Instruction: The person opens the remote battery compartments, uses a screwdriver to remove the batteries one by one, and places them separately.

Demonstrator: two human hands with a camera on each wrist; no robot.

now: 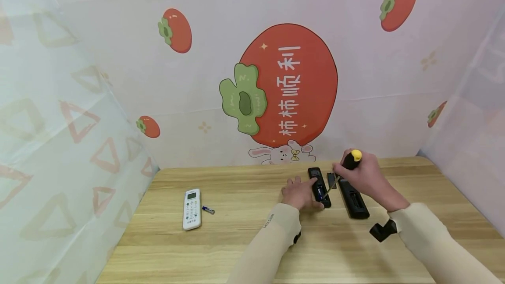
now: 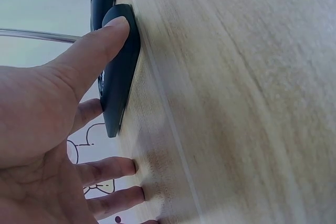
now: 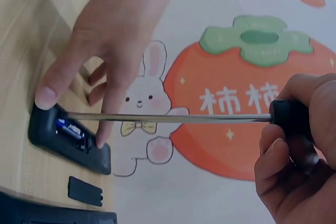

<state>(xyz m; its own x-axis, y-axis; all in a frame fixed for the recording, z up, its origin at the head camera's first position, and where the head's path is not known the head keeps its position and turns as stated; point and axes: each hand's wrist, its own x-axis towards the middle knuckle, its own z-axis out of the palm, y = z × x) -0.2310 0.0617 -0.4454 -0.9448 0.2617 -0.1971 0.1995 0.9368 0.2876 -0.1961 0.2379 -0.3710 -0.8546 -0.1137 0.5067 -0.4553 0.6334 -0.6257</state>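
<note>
A black remote (image 1: 318,185) lies on the wooden table (image 1: 244,240) with its battery bay open and a blue-labelled battery (image 3: 68,128) showing inside. My left hand (image 1: 304,193) steadies the remote, with the thumb (image 3: 46,95) on its near end and a finger (image 3: 103,136) against its side. My right hand (image 1: 364,175) grips a screwdriver (image 1: 351,160) with a black handle and yellow cap. Its metal shaft (image 3: 168,118) points into the open bay. The loose battery cover (image 1: 332,180) lies between this remote and a second black remote (image 1: 353,194).
A white remote (image 1: 192,208) and a loose small battery (image 1: 208,210) lie at the table's left. A black wrist mount (image 1: 382,230) hangs under my right forearm. Printed cloth walls close in the table at the back and on both sides.
</note>
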